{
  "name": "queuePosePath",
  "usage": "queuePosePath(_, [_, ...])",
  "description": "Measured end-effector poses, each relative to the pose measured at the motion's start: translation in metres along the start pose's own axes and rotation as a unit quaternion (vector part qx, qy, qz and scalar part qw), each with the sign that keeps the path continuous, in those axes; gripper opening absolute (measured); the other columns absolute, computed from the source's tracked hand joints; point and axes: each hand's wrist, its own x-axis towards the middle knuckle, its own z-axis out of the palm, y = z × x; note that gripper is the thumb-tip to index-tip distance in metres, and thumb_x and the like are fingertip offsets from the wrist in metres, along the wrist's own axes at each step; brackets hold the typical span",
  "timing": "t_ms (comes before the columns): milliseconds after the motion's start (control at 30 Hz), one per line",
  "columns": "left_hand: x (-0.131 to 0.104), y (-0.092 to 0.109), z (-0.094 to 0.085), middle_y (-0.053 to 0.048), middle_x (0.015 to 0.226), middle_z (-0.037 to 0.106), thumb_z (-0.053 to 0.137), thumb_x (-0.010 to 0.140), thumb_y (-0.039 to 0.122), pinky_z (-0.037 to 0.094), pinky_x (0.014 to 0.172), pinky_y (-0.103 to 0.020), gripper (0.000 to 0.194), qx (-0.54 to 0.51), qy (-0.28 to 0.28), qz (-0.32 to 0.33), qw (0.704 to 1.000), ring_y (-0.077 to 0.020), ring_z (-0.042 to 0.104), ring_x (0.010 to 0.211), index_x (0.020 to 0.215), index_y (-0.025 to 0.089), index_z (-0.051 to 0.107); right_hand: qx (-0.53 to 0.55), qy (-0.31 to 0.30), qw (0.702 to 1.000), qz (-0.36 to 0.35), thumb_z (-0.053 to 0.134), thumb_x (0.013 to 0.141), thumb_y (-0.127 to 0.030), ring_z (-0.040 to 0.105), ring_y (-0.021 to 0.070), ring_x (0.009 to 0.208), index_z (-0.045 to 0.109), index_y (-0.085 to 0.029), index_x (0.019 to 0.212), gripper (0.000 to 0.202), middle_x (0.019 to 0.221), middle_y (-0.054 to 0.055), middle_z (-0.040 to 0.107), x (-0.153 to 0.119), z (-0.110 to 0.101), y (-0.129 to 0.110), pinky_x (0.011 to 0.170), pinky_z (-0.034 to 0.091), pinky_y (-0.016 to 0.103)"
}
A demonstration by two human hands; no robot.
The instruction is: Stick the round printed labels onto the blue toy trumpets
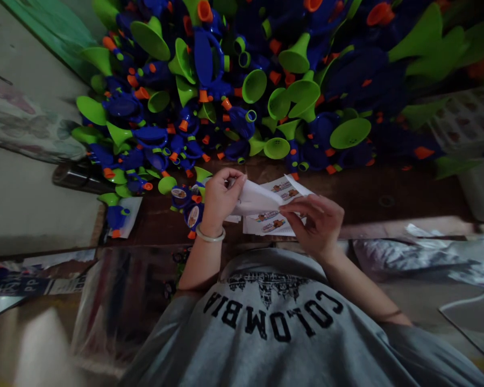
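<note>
A white paper sheet (261,198), bent and seen from its blank side, is pinched between both my hands. My left hand (221,200), with a pale bangle at the wrist, grips its left end between thumb and fingers. At its right end my right hand (319,219) pinches the edge with the fingertips. Just below the hands lie printed sticker sheets (272,226) with small colored pictures. Beside my left hand are blue toy trumpets (193,216) bearing oval stickers, with orange tips. Whether a loose sticker sits in my right fingertips is hard to see.
A large heap of blue toy trumpets with green bells (254,86) and orange ends covers the far side of the brown table (387,207). A dark bottle (80,178) lies at the left. One trumpet (116,217) rests on white paper; silvery plastic bags (411,255) sit at right.
</note>
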Motion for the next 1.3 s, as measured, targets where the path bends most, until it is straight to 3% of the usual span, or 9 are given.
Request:
queuePosePath(233, [0.013, -0.017, 0.001, 0.002, 0.071, 0.065, 0.077, 0.088, 0.027, 0.041, 0.063, -0.026, 0.008, 0.002, 0.000, -0.001, 1.000, -0.0122, 0.051, 0.065, 0.084, 0.021, 0.073, -0.045, -0.025, 0.997, -0.059, 0.073, 0.088, -0.006, 0.072, 0.0145, 0.069, 0.078, -0.040, 0.115, 0.044, 0.080, -0.007, 0.080, -0.012, -0.015, -0.015, 0.067, 0.061, 0.030])
queuePosePath(367, [0.023, -0.034, 0.028, 0.002, 0.077, 0.066, 0.072, 0.091, 0.021, 0.046, 0.068, -0.027, 0.003, 0.045, -0.037, 0.053, 0.997, -0.0133, 0.054, 0.069, 0.088, 0.022, 0.072, -0.005, -0.012, 0.997, -0.070, 0.075, 0.088, -0.010, 0.069, 0.0150, 0.062, 0.062, -0.049, 0.142, 0.067, 0.077, -0.011, 0.079, -0.024, -0.027, -0.021, 0.068, 0.062, 0.033])
queuePosePath(500, [0.024, -0.048, 0.072, -0.006, 0.108, 0.072, 0.071, 0.094, 0.023, 0.055, 0.099, -0.038, 0.004, 0.109, -0.119, 0.147, 0.976, -0.0212, 0.067, 0.104, 0.098, 0.022, 0.073, -0.007, 0.015, 0.999, -0.039, 0.071, 0.093, -0.010, 0.068, 0.0158, 0.055, 0.036, -0.042, 0.164, 0.086, 0.081, -0.011, 0.083, -0.024, -0.023, -0.017, 0.070, 0.061, 0.038])
queuePosePath(567, [0.028, -0.053, 0.084, -0.012, 0.125, 0.069, 0.076, 0.092, 0.026, 0.051, 0.114, -0.046, 0.015, 0.128, -0.100, 0.167, 0.973, -0.0272, 0.065, 0.122, 0.106, 0.021, 0.073, -0.005, 0.036, 0.999, -0.021, 0.071, 0.092, -0.011, 0.071, 0.0180, 0.059, 0.038, -0.041, 0.164, 0.084, 0.083, -0.009, 0.083, -0.023, -0.018, -0.014, 0.069, 0.059, 0.039])
queuePosePath(667, [0.052, -0.055, 0.081, -0.016, 0.139, 0.062, 0.080, 0.091, 0.031, 0.043, 0.125, -0.049, 0.034, 0.087, 0.003, 0.172, 0.981, -0.0303, 0.058, 0.139, 0.121, 0.021, 0.067, 0.017, 0.052, 0.998, 0.014, 0.072, 0.092, -0.013, 0.074, 0.0207, 0.066, 0.040, -0.044, 0.161, 0.082, 0.084, -0.007, 0.082, -0.024, -0.013, -0.011, 0.068, 0.059, 0.040])
queuePosePath(800, [0.112, -0.049, 0.065, -0.016, 0.143, 0.062, 0.087, 0.087, 0.037, 0.044, 0.124, -0.043, 0.051, -0.051, 0.146, 0.072, 0.985, -0.0286, 0.056, 0.144, 0.127, 0.021, 0.060, 0.018, 0.044, 0.998, 0.034, 0.072, 0.094, -0.018, 0.074, 0.0207, 0.069, 0.038, -0.046, 0.160, 0.079, 0.088, -0.007, 0.083, -0.026, -0.013, -0.009, 0.068, 0.059, 0.040])
queuePosePath(933, [0.155, -0.043, 0.066, -0.014, 0.126, 0.072, 0.089, 0.086, 0.037, 0.049, 0.117, -0.041, 0.045, -0.160, 0.063, -0.035, 0.985, -0.0256, 0.069, 0.127, 0.117, 0.018, 0.061, 0.023, 0.039, 0.998, 0.037, 0.071, 0.096, -0.019, 0.075, 0.0209, 0.072, 0.036, -0.044, 0.160, 0.078, 0.088, -0.006, 0.082, -0.025, -0.010, -0.012, 0.073, 0.060, 0.041])
queuePosePath(1100, [0.159, -0.045, 0.072, -0.012, 0.131, 0.073, 0.094, 0.076, 0.019, 0.058, 0.108, -0.043, 0.068, -0.227, 0.062, -0.080, 0.969, -0.0254, 0.072, 0.122, 0.132, 0.022, 0.056, 0.059, 0.031, 0.997, 0.031, 0.070, 0.096, -0.014, 0.075, 0.0174, 0.074, 0.038, -0.039, 0.161, 0.077, 0.094, -0.005, 0.082, -0.024, -0.005, -0.013, 0.076, 0.058, 0.037])
queuePosePath(1300, [0.147, -0.045, 0.061, -0.005, 0.105, 0.076, 0.077, 0.086, 0.014, 0.063, 0.091, -0.036, 0.025, -0.293, -0.003, -0.141, 0.946, -0.0163, 0.074, 0.091, 0.106, 0.019, 0.063, 0.061, 0.072, 0.994, 0.055, 0.073, 0.095, -0.019, 0.075, 0.0183, 0.078, 0.042, -0.039, 0.158, 0.073, 0.092, -0.004, 0.081, -0.016, -0.008, -0.006, 0.075, 0.059, 0.035])
